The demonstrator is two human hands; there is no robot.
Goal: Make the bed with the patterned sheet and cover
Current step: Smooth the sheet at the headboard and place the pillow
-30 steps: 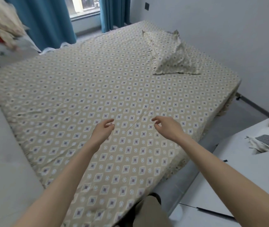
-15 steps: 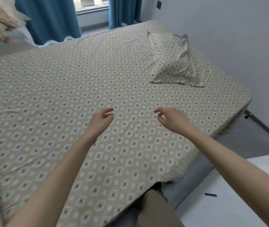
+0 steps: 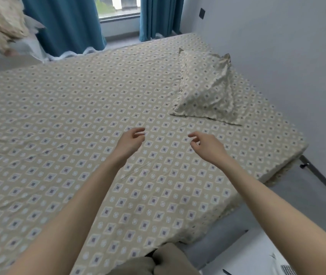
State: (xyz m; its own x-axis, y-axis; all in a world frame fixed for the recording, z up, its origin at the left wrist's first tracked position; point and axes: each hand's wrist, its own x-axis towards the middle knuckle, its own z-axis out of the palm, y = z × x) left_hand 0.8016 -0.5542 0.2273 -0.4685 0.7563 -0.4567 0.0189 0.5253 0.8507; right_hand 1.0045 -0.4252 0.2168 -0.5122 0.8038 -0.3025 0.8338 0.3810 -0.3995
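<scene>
Two hands hover over the patterned sheet (image 3: 58, 116), which lies spread flat, near to far: left hand (image 3: 130, 142) and right hand (image 3: 207, 145) side by side, fingers loosely curled, holding nothing. Far right, a matching pillow (image 3: 205, 90) rests on the sheet

The crumpled cream fabric pile (image 3: 1, 22) is blurred and cut off at the top-left corner. The beige diamond-patterned sheet (image 3: 58, 116) runs past the left edge.

pillow (image 3: 207, 92) on sheet (image 3: 58, 120), right; heap (image 3: 1, 26), maybe bedding, left.
</scene>
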